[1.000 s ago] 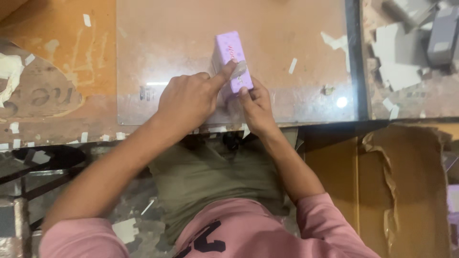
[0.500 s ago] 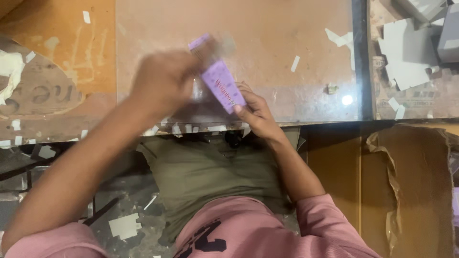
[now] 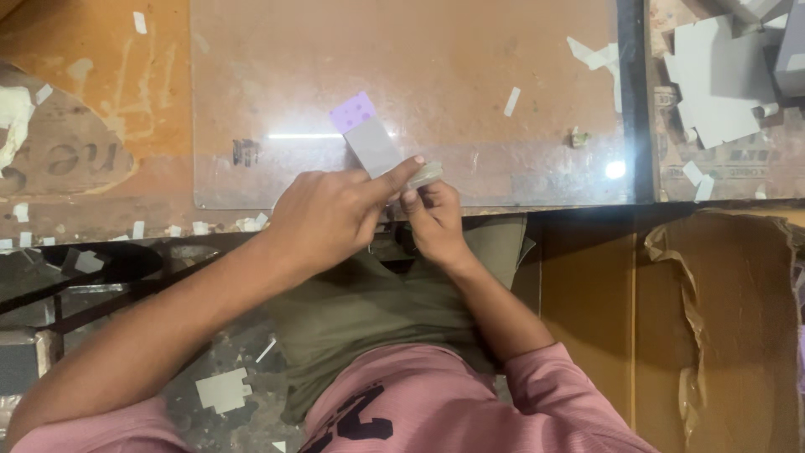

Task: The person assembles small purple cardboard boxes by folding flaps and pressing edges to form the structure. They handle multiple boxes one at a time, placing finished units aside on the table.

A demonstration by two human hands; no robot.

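— What do you see from the head camera?

— A small box lies on the glass sheet on the table. It has a grey side and a purple end with dots.

— Who holds it?

— The left hand is closed on the near end of the box. Its pointing finger lies along the edge. The right hand is just beside it. Its fingers pinch a small pale strip at the box's near corner.

— What else is around?

— Little white paper bits lie here and there on the glass. A bigger white cut-out sits at the far right. A torn brown carton stands low on the right, beside the person's pink sleeve.
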